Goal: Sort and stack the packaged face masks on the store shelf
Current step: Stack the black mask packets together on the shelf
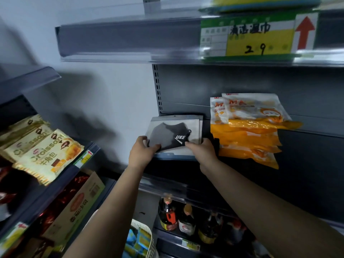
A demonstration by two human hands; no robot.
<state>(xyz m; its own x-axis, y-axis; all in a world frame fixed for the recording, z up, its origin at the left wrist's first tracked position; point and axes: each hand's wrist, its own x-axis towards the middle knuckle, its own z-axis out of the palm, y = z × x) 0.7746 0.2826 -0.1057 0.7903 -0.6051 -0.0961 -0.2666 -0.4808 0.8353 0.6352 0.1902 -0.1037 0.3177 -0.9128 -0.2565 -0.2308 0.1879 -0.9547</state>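
**Inspector:** Head view. Both of your hands are on the pile of black face-mask packets point(176, 135), which lies flat on the dark grey shelf point(307, 157), at its left end near the perforated upright point(157, 90). The top packet shows a black mask with white "UKE" lettering.

**Operator:** And how do you read my grip?

**Inspector:** Your left hand point(142, 152) grips the near-left corner of the pile, thumb on top of the upper packet, fingers curled at its edge. Your right hand point(202, 148) grips the near-right corner in the same way, thumb lying over the top. More packet edges show beneath and behind the top one; I cannot count them.

**Operator:** What is next to it?

**Inspector:** Just to the right, the orange-and-white mask packets point(249, 127) are heaped and fanned out, the upper ones leaning on the back panel. The shelf above carries a yellow-and-green price tag point(247, 38) with a handwritten "29" and a red arrow card point(305, 31). On the rack to your left lie croissant packs point(44, 151); below stand dark sauce bottles point(186, 218) and a white basket point(147, 239).
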